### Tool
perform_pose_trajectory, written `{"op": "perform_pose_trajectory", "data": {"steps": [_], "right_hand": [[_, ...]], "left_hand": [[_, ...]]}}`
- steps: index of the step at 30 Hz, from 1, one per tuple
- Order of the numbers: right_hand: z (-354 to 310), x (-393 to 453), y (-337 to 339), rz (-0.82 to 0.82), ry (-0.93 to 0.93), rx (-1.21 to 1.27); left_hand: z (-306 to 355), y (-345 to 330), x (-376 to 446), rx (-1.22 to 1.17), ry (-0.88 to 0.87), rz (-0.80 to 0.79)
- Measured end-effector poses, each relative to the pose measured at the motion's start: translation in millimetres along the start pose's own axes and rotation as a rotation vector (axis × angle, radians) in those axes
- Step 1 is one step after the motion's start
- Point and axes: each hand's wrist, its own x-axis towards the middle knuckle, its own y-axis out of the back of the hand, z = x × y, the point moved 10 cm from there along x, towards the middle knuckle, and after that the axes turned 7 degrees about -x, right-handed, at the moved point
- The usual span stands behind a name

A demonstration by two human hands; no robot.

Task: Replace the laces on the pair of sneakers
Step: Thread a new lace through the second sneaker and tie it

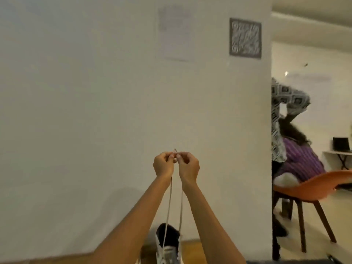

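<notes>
A white sneaker (168,248) with a dark opening sits at the bottom centre, between my forearms. Two strands of a pale lace (169,202) rise from it, pulled straight up and taut. My left hand (163,165) and my right hand (188,167) are raised side by side in front of the wall, fingertips together, each pinching an end of the lace. A short lace tip pokes up between the fingertips. The second sneaker is not in view.
A white wall (95,92) fills the view ahead, bearing a patterned square plaque (245,38). A strip of wooden surface (192,246) shows under the sneaker. At right, a person sits on an orange chair (312,189); another person stands beside them.
</notes>
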Motion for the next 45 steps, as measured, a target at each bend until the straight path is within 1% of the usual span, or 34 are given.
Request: {"op": "perform_pose_trajectory", "data": {"steps": [4,8,11,14,18,21,23,26,29,30,31,33,36,38,41,45], "right_hand": [[-93,27,23,0.056,0.011,0.163],[-139,37,36,0.066,-0.056,0.285],[-149,37,41,0.047,-0.094,0.294],[-147,36,45,0.016,-0.102,0.306],[-145,38,57,0.033,-0.103,0.333],[-138,41,65,0.040,-0.109,0.301],[-121,39,68,0.042,-0.143,0.316],[-77,23,71,0.025,-0.201,0.322],[-6,-3,68,-0.050,-0.300,0.229],[18,-14,66,-0.070,-0.333,0.195],[43,-24,65,-0.087,-0.367,0.162],[93,-45,61,-0.104,-0.434,0.088],[161,-75,56,-0.130,-0.515,-0.024],[201,-93,53,-0.177,-0.549,-0.137],[260,-116,48,-0.299,-0.586,-0.368],[317,-151,24,-0.629,-0.588,-0.675]], "left_hand": [[99,-21,9,-0.087,-0.088,0.019],[160,-32,5,-0.169,-0.098,0.031],[183,-39,0,-0.209,-0.066,0.017],[196,-44,-5,-0.204,-0.071,0.001],[208,-49,-11,-0.281,-0.089,-0.031],[204,-45,-13,-0.214,-0.125,-0.021],[184,-36,-11,-0.092,-0.129,0.011],[121,-16,-11,0.071,-0.057,0.064],[41,9,-23,0.146,0.069,0.134],[18,14,-28,0.192,0.088,0.139],[-8,16,-33,0.250,0.108,0.118],[-63,15,-44,0.366,0.185,0.028],[-145,15,-68,0.532,0.347,-0.105],[-188,22,-86,0.644,0.452,-0.153],[-242,40,-105,0.753,0.532,-0.164],[-302,68,-120,0.909,0.601,-0.185]]}}
